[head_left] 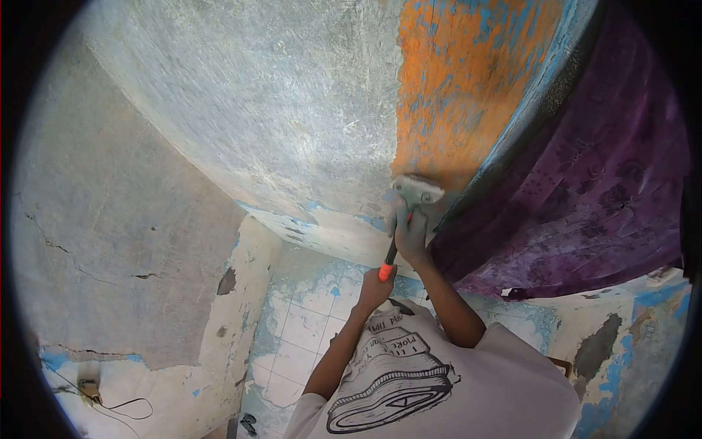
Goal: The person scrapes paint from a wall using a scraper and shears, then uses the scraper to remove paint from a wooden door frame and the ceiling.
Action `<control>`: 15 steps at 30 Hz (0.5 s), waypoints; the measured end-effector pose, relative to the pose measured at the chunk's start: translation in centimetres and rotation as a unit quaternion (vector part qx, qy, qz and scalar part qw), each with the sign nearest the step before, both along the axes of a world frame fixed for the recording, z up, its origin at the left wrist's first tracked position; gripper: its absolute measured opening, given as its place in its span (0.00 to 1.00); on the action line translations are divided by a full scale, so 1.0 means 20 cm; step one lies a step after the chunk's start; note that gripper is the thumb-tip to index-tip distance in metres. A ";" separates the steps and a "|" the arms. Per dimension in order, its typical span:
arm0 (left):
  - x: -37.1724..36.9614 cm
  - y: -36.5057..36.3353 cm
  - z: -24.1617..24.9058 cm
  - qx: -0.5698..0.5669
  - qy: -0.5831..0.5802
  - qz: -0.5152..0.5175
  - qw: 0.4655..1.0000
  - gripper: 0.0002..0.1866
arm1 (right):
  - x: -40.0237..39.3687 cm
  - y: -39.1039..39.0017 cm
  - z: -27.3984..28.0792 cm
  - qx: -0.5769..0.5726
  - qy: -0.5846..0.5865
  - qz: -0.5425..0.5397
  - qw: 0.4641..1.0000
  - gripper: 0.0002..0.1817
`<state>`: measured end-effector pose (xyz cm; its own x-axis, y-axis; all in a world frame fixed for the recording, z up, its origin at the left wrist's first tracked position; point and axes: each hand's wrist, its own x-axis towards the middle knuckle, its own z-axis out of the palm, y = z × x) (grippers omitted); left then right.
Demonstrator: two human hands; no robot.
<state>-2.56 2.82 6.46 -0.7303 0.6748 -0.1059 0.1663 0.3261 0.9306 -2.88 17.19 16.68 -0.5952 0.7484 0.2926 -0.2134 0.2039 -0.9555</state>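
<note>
Both hands are closed on one long-handled wall scraper (pixel 390 252), which has a black shaft with orange parts. Its wide pale head (pixel 417 192) meets the wall at the lower end of a strip of flaking orange and blue paint (pixel 468 88). My right hand (pixel 412 233) wraps the shaft just below the head. Farther down, my left hand (pixel 376 290) grips the handle's end by the orange section. Left of the strip, the wall (pixel 278 95) shows a bare grey, scratched surface. The blade's edge is partly blurred.
A purple patterned curtain (pixel 585 190) hangs close on the right. Below lies a tiled floor (pixel 303 325) strewn with pale and blue paint flakes. At lower left, a socket box (pixel 89 388) with loose wires sits on the wall. A dark object (pixel 248 424) lies on the floor.
</note>
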 end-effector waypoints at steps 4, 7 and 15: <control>0.00 0.00 0.08 -0.023 0.020 0.009 1.000 0.27 | 0.02 0.01 -0.01 -0.020 0.035 -0.007 0.999 0.19; -0.01 0.06 0.28 0.001 0.017 0.010 1.000 0.27 | -0.01 0.04 0.25 0.057 0.025 -0.047 0.997 0.22; 0.04 0.03 0.00 -0.030 -0.020 0.034 0.999 0.27 | 0.00 0.02 -0.06 0.154 -0.032 -0.078 0.984 0.22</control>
<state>-1.70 3.34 6.54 -0.7681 0.6161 -0.1745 0.1047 0.3898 0.9149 -2.90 17.54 15.53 -0.5042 0.7144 0.4851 -0.0966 0.5116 -0.8538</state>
